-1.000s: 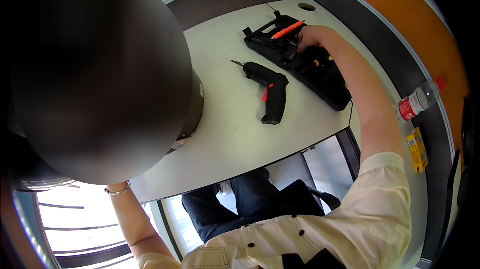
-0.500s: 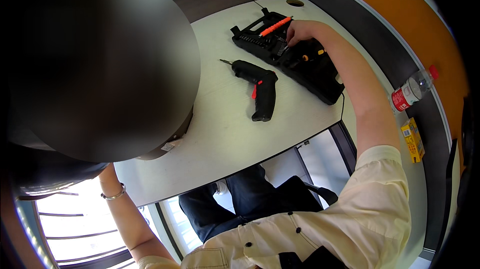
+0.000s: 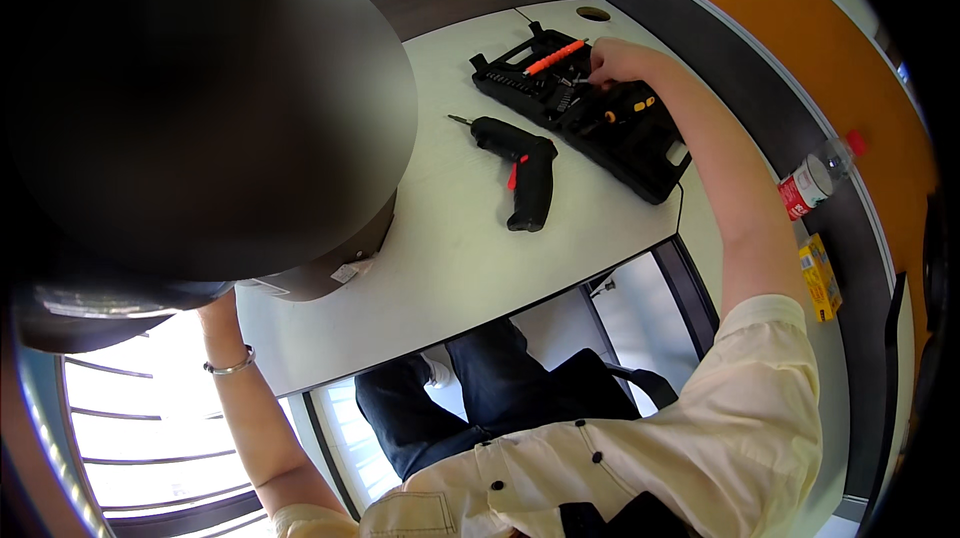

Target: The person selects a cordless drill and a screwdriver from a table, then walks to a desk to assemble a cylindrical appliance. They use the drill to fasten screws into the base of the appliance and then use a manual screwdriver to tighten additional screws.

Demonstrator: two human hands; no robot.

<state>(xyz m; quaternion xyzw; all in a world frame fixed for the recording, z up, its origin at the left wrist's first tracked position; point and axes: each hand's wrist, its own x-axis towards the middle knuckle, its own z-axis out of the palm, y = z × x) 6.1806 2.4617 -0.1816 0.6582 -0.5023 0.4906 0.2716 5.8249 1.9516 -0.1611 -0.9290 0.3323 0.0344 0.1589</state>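
My right hand (image 3: 612,63) reaches across the white table (image 3: 450,268) to an open black tool case (image 3: 640,153). Its fingertips are pinched on a small metal bit (image 3: 578,81) at the row of bits. An orange-handled tool (image 3: 553,56) lies in the case just left of the hand. A black cordless screwdriver (image 3: 520,163) with a red trigger lies on the table in front of the case, untouched. My left forearm (image 3: 240,398), wearing a bracelet, rises at the lower left. Its hand is hidden behind a large dark blurred patch.
A dark brown box-like thing (image 3: 335,268) sits at the table's left edge under the blurred patch. A bottle with a red label (image 3: 808,186) and a yellow box (image 3: 820,276) lie right of the table by the orange partition. A cable hole (image 3: 592,14) is at the far corner.
The view has shifted slightly. My right hand stays at the tool case, its fingers now curled down onto the bit row. The screwdriver has not moved.
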